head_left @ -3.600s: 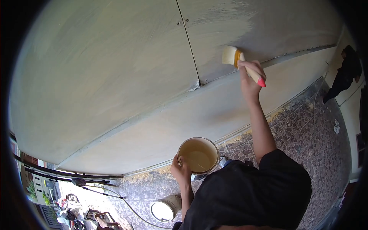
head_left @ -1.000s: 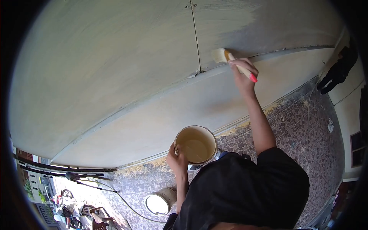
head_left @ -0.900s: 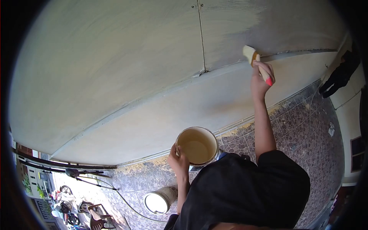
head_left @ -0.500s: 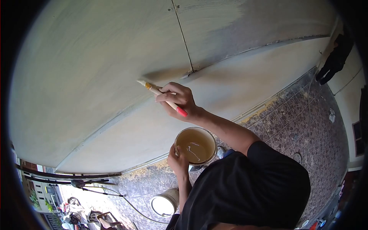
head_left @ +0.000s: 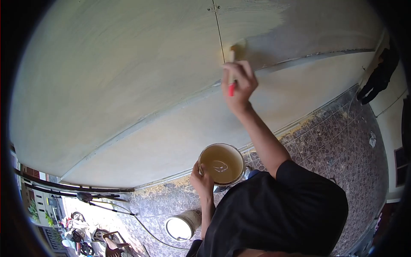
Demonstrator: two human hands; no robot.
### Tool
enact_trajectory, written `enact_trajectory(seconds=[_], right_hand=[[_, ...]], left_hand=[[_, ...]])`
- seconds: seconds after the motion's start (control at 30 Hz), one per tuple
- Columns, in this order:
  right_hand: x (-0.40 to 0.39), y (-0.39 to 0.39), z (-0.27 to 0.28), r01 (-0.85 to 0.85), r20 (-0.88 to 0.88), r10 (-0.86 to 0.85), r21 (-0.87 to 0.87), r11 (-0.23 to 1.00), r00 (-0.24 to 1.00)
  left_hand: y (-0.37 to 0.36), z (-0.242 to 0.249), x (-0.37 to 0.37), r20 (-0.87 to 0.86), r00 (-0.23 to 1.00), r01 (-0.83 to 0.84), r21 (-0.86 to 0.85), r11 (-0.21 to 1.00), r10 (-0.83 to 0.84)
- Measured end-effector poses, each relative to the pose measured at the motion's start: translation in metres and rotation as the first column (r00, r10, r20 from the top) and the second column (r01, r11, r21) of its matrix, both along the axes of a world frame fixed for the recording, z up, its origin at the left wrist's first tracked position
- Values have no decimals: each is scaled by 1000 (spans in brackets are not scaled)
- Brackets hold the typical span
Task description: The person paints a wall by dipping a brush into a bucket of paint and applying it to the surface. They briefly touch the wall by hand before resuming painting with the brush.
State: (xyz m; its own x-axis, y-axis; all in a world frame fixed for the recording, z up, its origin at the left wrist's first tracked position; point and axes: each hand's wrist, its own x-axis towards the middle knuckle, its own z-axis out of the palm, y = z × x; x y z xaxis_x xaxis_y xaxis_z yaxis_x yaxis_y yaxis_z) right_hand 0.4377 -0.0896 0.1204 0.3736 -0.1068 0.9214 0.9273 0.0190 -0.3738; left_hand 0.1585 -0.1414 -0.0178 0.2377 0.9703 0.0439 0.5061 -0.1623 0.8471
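Observation:
My right hand (head_left: 240,83) grips a paintbrush (head_left: 231,88) by its pale handle, whose red end points down toward me. The bristles are at the upper wall panel (head_left: 128,55), just right of a vertical seam, and look smeared by motion. Wet-looking paint marks lie around the bristle end. Held low in front of my body, a round paint bucket (head_left: 242,160) contains tan liquid with a pale streak on its surface. My left hand (head_left: 202,180) is closed on the bucket's left rim, with the thumb over the edge.
A white-topped pail (head_left: 195,220) stands on the patterned tile floor (head_left: 317,141). A hose (head_left: 150,233) runs across the floor at lower left, near parked motorcycles (head_left: 79,233). Someone in dark clothes (head_left: 379,77) stands at far right. A ledge (head_left: 141,120) crosses the wall.
My right hand has carried the paintbrush up and right, from left of the seam to right of it, and the brush now points more upright. My left hand still holds the bucket.

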Motion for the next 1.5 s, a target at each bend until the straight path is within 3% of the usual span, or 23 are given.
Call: enact_trajectory(seconds=[0.07, 0.13, 0.23, 0.27, 0.33, 0.47, 0.5, 0.57, 0.63, 0.73, 0.8, 0.83, 0.87, 0.93, 1.0, 1.1, 1.13, 1.17, 1.2, 1.37, 1.4, 1.47, 1.5], right_hand=[[-43, 35, -8, -185, 114, 190, -52, 981, 975], [-68, 45, -2, -487, 185, 510, -158, 859, 840], [-43, 22, 17, -593, 98, 634, -270, 759, 767], [-13, 12, 23, -521, 72, 548, -226, 823, 834], [60, -17, 36, -516, 110, 523, -87, 852, 845], [125, -70, 35, -20, -59, 27, 117, 993, 998], [122, -69, 36, -23, -59, 31, 119, 993, 998], [118, -69, 44, 356, -163, -331, 160, 921, 929], [65, -24, 61, 184, -61, -176, 165, 969, 983], [-5, 27, 62, -78, 191, 72, 24, 997, 979], [-30, 23, 76, -413, 217, 426, -103, 905, 878], [-28, 15, 84, -485, 188, 509, -159, 860, 840], [-20, 7, 89, -552, 152, 584, -208, 807, 797], [38, -3, 102, -499, 265, 502, -84, 863, 823], [94, -40, 111, -585, -117, 600, 138, 799, 791], [147, -84, 118, -195, -144, 239, 268, 944, 960], [154, -86, 116, -191, -147, 236, 269, 944, 961], [161, -86, 114, 87, -73, -70, 257, 962, 995], [164, -86, 115, 356, 2, -370, 269, 895, 929], [2, 25, 102, 79, 220, -66, -50, 996, 973], [-24, 32, 103, -91, 237, 105, -70, 993, 966], [-53, 30, 103, -457, 179, 500, -236, 858, 847], [-49, 27, 104, -456, 180, 499, -233, 859, 848]], left_hand=[[0, -6, 0, -7, 1000, -1, 42, 999, 1], [3, -11, -1, -18, 1000, 0, 53, 999, 1], [7, -21, -4, -20, 1000, 8, 53, 999, -7], [9, -23, -5, -8, 1000, 5, 45, 999, -5], [9, -20, -6, 16, 1000, 8, 45, 999, -9], [8, -20, -8, 38, 999, -4, 41, 999, 2], [8, -19, -10, 38, 999, -7, 44, 999, 5], [5, -14, -11, 5, 1000, -11, 19, 1000, 10], [2, -10, -10, 6, 1000, -12, 8, 1000, 12], [5, -12, -8, -2, 1000, 6, -2, 1000, -6], [8, -14, -3, -6, 1000, 22, -2, 1000, -22], [10, -14, -1, 1, 1000, 31, -6, 1000, -31], [11, -15, 1, 5, 999, 43, -9, 999, -43], [15, -18, 6, 2, 998, 64, 13, 998, -64], [15, -20, 9, 4, 997, 77, 30, 997, -78], [17, -18, 11, 46, 993, 103, 50, 993, -106], [15, -16, 11, 46, 993, 109, 52, 993, -111], [14, -15, 12, 51, 992, 114, 58, 992, -117], [14, -15, 13, 56, 991, 115, 63, 991, -118], [12, -12, 14, 10, 989, 147, 7, 989, -147], [12, -11, 16, 14, 988, 152, 11, 988, -152], [10, -11, 14, 27, 987, 157, 19, 987, -157], [10, -11, 14, 26, 987, 158, 21, 987, -158]])
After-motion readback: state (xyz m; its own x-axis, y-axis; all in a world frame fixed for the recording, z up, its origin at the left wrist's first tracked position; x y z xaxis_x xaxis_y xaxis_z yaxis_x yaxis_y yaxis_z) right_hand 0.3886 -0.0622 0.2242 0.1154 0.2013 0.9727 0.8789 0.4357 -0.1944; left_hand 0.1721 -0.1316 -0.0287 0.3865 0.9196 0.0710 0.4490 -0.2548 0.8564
